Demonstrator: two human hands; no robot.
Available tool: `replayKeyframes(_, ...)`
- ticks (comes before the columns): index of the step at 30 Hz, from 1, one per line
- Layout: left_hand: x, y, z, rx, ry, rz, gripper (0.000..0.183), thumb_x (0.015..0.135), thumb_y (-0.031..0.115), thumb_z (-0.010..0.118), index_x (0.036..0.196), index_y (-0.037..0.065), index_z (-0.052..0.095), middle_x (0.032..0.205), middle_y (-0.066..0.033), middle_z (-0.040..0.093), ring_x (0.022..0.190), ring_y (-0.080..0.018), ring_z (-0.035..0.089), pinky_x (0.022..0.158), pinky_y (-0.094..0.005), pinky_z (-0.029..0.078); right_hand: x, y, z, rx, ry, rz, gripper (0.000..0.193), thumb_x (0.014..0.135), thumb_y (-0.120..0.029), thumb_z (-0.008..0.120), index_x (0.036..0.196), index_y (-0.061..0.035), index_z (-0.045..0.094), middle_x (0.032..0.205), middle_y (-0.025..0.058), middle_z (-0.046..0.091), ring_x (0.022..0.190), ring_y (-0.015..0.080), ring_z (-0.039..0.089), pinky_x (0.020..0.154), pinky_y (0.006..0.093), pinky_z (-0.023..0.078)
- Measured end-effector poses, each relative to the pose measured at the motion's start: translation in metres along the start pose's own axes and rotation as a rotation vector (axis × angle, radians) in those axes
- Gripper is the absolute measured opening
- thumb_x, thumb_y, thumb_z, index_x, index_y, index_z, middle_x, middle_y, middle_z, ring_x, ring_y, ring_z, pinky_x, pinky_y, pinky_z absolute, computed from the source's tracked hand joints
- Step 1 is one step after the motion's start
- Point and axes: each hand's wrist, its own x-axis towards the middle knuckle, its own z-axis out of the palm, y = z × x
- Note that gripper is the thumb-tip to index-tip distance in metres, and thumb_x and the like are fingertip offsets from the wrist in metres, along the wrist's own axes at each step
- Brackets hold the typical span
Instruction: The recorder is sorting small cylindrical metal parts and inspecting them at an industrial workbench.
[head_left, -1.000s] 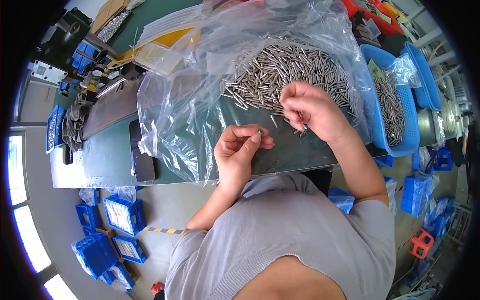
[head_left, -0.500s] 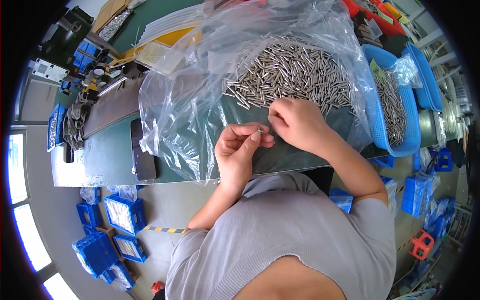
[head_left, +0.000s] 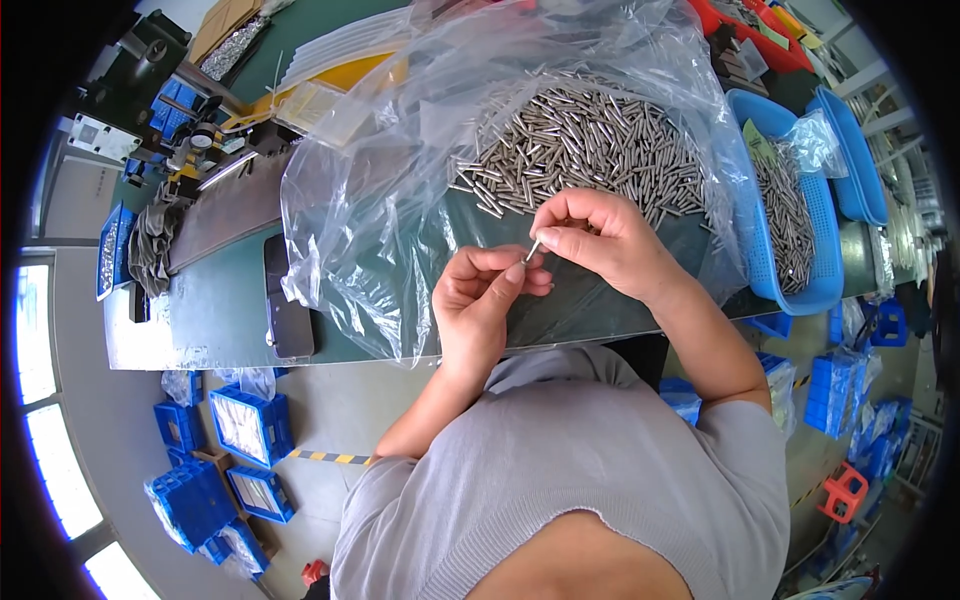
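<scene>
Pinching the lower end of a slim metal pin [head_left: 534, 251] between thumb and fingers, the left hand [head_left: 482, 296] sits just in front of the heap of pins [head_left: 595, 145], on the person's side. The right hand [head_left: 604, 243], nearer the heap, has its thumb and fingertips closed on the pin's upper end. Clear plastic film [head_left: 365, 235] surrounds the heap; a blue basket [head_left: 824, 240] stands right of it, and a dark phone [head_left: 290, 300] lies well left of it.
</scene>
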Motion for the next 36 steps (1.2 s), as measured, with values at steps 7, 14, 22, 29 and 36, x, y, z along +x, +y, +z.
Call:
replayKeyframes(7, 0.0, -0.001, 0.0, -0.014, -0.005, 0.011, 0.006, 0.089, -0.004, 0.053, 0.094, -0.005, 0.054, 0.095, -0.0177, 0.063, 0.08, -0.0225, 0.066, 0.072, -0.0335, 0.056, -0.001, 0.005, 0.006, 0.015, 0.01, -0.007, 0.007, 0.086, -0.007, 0.059, 0.091, -0.0019, 0.061, 0.081, -0.0016, 0.059, 0.072, 0.0033, 0.053, 0.064, 0.0195, 0.044)
replayKeyframes(14, 0.001, -0.002, -0.001, -0.01, 0.015, 0.026, 0.006, 0.088, -0.004, 0.053, 0.094, -0.005, 0.055, 0.092, -0.0164, 0.063, 0.079, -0.0221, 0.065, 0.073, -0.033, 0.056, 0.001, 0.005, 0.011, -0.089, -0.018, -0.022, 0.006, 0.086, -0.005, 0.059, 0.09, -0.0017, 0.061, 0.082, -0.0006, 0.06, 0.073, 0.0041, 0.055, 0.064, 0.0189, 0.044)
replayKeyframes(22, 0.0, 0.0, 0.001, -0.006, 0.002, 0.005, 0.005, 0.088, -0.004, 0.054, 0.093, -0.005, 0.054, 0.092, -0.0166, 0.063, 0.076, -0.0206, 0.065, 0.071, -0.0315, 0.055, -0.001, 0.004, 0.009, -0.044, -0.017, 0.047, 0.007, 0.085, -0.007, 0.062, 0.087, -0.0005, 0.06, 0.08, 0.0008, 0.06, 0.076, 0.007, 0.056, 0.068, 0.0225, 0.046)
replayKeyframes(29, -0.004, 0.002, 0.001, 0.009, -0.037, -0.003, 0.005, 0.085, -0.005, 0.053, 0.09, -0.004, 0.054, 0.092, -0.0192, 0.062, 0.074, -0.0214, 0.064, 0.069, -0.0326, 0.055, 0.028, -0.017, -0.01, 0.422, 0.058, 0.204, 0.014, 0.086, -0.016, 0.055, 0.092, -0.0029, 0.056, 0.073, -0.0004, 0.053, 0.064, 0.0067, 0.048, 0.044, 0.0196, 0.035)
replayKeyframes(36, -0.004, 0.003, -0.003, -0.042, -0.081, -0.02, 0.006, 0.087, -0.004, 0.054, 0.092, -0.004, 0.055, 0.095, -0.016, 0.062, 0.077, -0.0195, 0.064, 0.073, -0.0316, 0.054, 0.066, 0.013, 0.018, -0.956, 0.04, -0.273, 0.02, 0.078, -0.022, 0.067, 0.085, -0.0048, 0.062, 0.074, 0.0103, 0.064, 0.063, 0.0236, 0.062, 0.055, 0.0347, 0.048)
